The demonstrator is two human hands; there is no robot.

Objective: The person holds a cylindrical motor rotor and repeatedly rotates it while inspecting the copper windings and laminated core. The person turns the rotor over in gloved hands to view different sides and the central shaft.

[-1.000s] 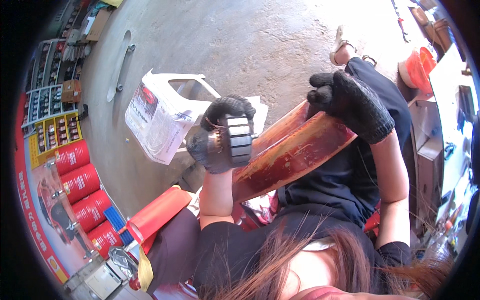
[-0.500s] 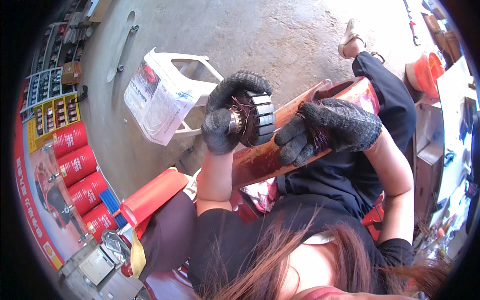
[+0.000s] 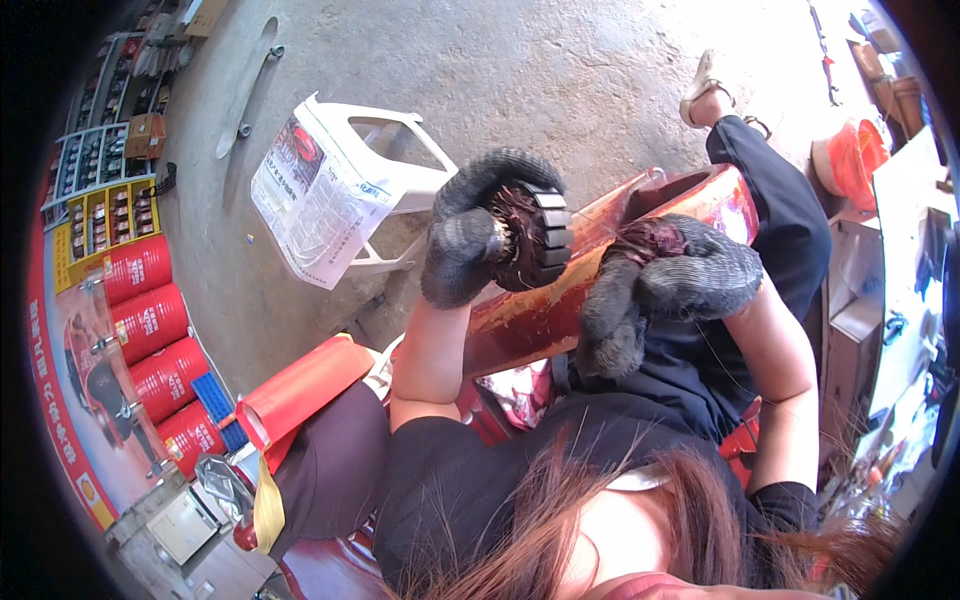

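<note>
In a dark knitted glove, my left hand (image 3: 465, 235) is closed around a slotted metal motor armature (image 3: 552, 238) with reddish-brown winding wire at its near end. My right hand (image 3: 695, 275), gloved the same way, is a little to the right, its fingers curled around a tangled bunch of reddish-brown wire (image 3: 650, 240). Both hands are above a long, worn red metal trough-like piece (image 3: 520, 325) that slants across my lap. A fine strand hangs below my right hand.
Beyond my left arm stands a white plastic stool (image 3: 420, 180) with a newspaper (image 3: 320, 205) draped over it. A skateboard (image 3: 250, 85) lies farther off. An orange bucket (image 3: 855, 160) stands at the right near a cluttered bench. Red drums (image 3: 150, 325) line the left side.
My left hand has shifted slightly right with the armature, which has turned a little. My right hand has rolled over and drawn away from it, bringing the wire bunch up on top.
</note>
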